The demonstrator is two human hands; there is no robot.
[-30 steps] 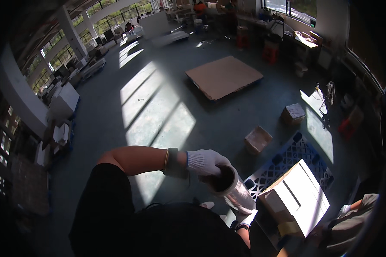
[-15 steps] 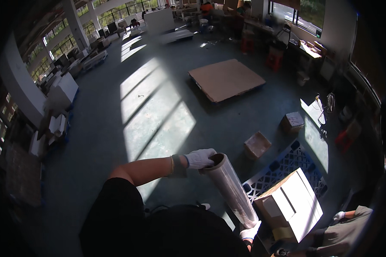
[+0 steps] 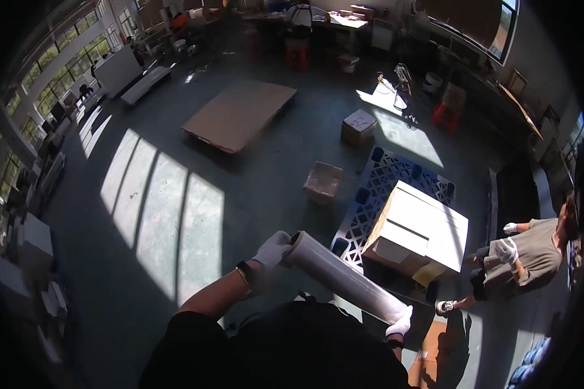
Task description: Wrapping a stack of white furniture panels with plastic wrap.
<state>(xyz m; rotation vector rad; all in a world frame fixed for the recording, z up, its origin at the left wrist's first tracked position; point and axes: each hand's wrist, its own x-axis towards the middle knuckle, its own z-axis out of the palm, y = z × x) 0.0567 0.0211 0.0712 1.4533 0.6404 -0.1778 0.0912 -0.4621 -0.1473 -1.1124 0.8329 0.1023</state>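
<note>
A long roll of clear stretch film (image 3: 345, 277) slants across in front of my body, its upper end to the left. My left hand (image 3: 274, 249), in a white knit glove, is closed on that upper end by the core; some of its fingers are hidden. Round the lower right end my right hand (image 3: 401, 322), also white-gloved, is closed. Just beyond the roll a large box (image 3: 428, 223) with a white top and brown cardboard sides stands on a blue plastic pallet (image 3: 381, 174). Yellowish tape (image 3: 429, 273) covers its near corner.
A person (image 3: 532, 256) in white gloves stands right of the box. Two small cartons, one taped (image 3: 323, 181) and one marked (image 3: 359, 126), sit on the floor beyond. Farther left lies a flat cardboard-topped stack (image 3: 243, 115). Flat cardboard (image 3: 429, 353) lies near my right side.
My view has swung to the right, so the box and pallet sit farther left and the other person shows more fully. The roll lies at a flatter slant, both hands still on it.
</note>
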